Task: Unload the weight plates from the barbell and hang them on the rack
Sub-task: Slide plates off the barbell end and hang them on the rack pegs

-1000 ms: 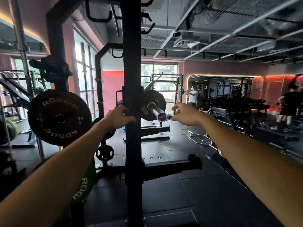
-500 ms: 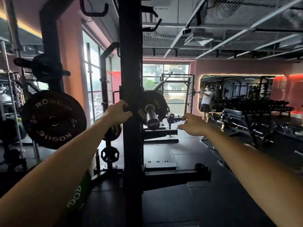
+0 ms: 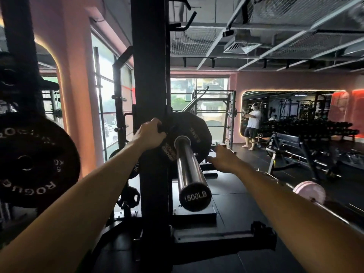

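Black rubber floor (image 3: 246, 198), pink walls (image 3: 275, 81)

A commercial gym is shown. A black power rack upright (image 3: 150, 95) is seen up close, with a steel barbell sleeve (image 3: 189, 170) stamped 1500LB and a black weight plate (image 3: 194, 131) loaded on it. A Rogue bumper plate (image 3: 37, 162) is hung at the left. Dumbbell racks (image 3: 315, 129), a wall mirror (image 3: 285, 113), rubber flooring (image 3: 246, 194) and exposed ceiling ducts (image 3: 242, 43) are visible beyond.
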`<state>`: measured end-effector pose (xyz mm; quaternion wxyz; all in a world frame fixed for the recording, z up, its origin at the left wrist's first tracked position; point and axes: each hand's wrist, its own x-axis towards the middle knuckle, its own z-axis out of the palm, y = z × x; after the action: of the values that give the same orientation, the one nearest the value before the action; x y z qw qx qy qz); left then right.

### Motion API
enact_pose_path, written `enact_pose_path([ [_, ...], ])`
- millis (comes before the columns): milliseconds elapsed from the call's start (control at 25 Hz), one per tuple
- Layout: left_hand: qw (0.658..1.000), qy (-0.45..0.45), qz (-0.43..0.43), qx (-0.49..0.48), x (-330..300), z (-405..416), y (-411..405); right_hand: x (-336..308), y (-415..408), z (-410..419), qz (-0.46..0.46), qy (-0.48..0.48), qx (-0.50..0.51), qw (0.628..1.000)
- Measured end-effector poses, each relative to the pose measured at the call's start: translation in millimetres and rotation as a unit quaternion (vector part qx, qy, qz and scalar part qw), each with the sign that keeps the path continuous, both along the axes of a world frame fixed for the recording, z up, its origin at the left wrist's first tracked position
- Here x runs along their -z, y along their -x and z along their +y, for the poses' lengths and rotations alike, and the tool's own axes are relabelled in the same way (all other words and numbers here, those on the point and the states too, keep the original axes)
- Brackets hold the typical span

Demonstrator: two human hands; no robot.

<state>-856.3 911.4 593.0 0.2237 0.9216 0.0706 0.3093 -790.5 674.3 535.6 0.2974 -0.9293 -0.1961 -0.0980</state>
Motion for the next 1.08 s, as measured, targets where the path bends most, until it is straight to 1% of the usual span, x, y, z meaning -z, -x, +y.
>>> enact_pose_path([
  [80,1.0,-0.009,-0.005,0.014,1,3,-31,5,-28,16,0.006,-0.013,0.002,1.0],
  [160,0.999,-0.039,-0.011,0.022,4,5,-55,9,-51,30,0.02,-0.031,0.014,0.999],
  [240,0.996,-0.089,-0.027,0.01,8,7,-72,10,-66,43,0.034,-0.054,0.023,0.998],
  [320,0.987,-0.155,-0.045,-0.022,8,8,-83,12,-78,54,0.03,-0.085,0.017,0.996],
  [400,0.975,-0.213,-0.043,-0.04,3,10,-89,12,-83,62,0.018,-0.112,0.02,0.993],
  [440,0.973,-0.226,-0.032,-0.044,1,10,-91,12,-85,64,0.012,-0.12,0.02,0.992],
  [520,0.976,-0.213,-0.007,-0.049,-1,10,-91,7,-85,61,-0.001,-0.111,0.01,0.994],
  [600,0.982,-0.18,0.03,-0.052,-2,10,-86,-1,-87,57,-0.026,-0.089,0.006,0.996],
  [720,0.986,-0.121,0.091,-0.068,-5,13,-78,-17,-87,58,-0.083,-0.052,0.033,0.995],
  [800,0.987,-0.084,0.112,-0.073,-3,15,-75,-23,-84,60,-0.112,-0.019,0.053,0.992],
  [880,0.992,-0.049,0.099,-0.06,7,17,-74,-25,-79,59,-0.116,-0.018,0.036,0.992],
  [1000,0.997,-0.021,0.048,-0.057,21,15,-65,-27,-65,49,-0.108,-0.018,0.002,0.994],
  [1080,0.998,-0.014,0.033,-0.052,25,12,-50,-27,-50,41,-0.122,-0.004,0.011,0.992],
])
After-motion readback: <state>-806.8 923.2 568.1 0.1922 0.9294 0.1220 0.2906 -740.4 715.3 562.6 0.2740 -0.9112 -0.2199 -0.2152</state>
